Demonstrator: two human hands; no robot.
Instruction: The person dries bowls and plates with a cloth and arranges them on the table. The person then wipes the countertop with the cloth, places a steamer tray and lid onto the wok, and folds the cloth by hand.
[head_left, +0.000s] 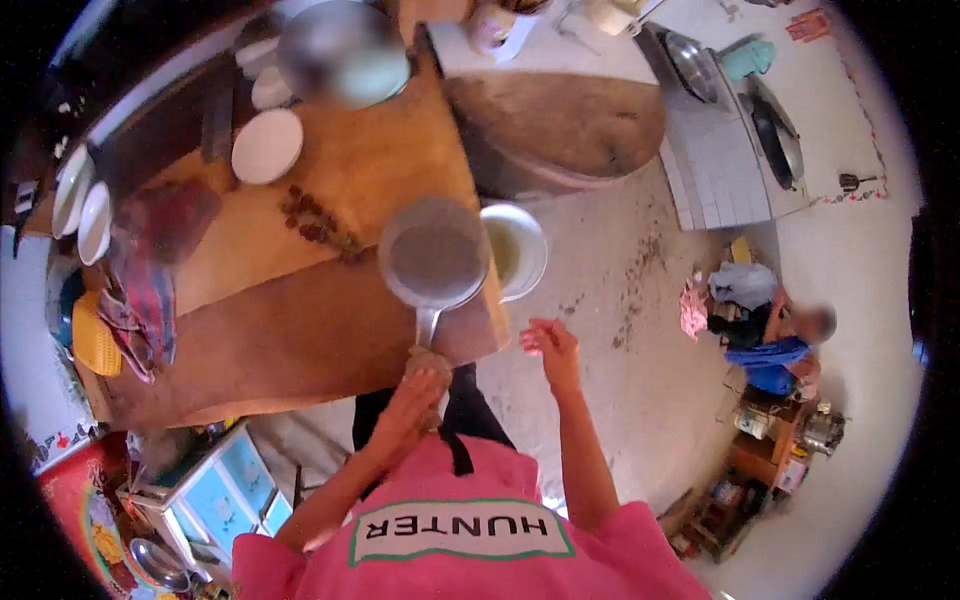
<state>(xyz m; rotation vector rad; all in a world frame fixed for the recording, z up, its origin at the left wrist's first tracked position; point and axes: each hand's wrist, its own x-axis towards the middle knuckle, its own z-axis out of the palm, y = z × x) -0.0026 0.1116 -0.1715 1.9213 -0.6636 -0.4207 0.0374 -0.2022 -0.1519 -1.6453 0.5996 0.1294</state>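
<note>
My left hand (pixel 418 395) is closed at the end of a long-handled saucepan (pixel 433 255). Something brown, like a cloth, lies between my fingers and the metal handle. The pan sits near the table corner, and its inside looks greyish and blurred. My right hand (pixel 550 348) is in the air to the right of the table corner, fingers loosely bent and apart, with nothing visible in it. A white bucket (pixel 540 250) with yellowish liquid stands beyond it, beside the table edge and partly hidden by the pan.
The wooden table (pixel 270 350) carries a pale plate (pixel 267 146), a dark reddish clump (pixel 318 220) and a checked cloth (pixel 145 290). A half-round wooden table (pixel 560 115) stands behind. Another person (pixel 785 340) is at the right, near a wooden shelf (pixel 745 470).
</note>
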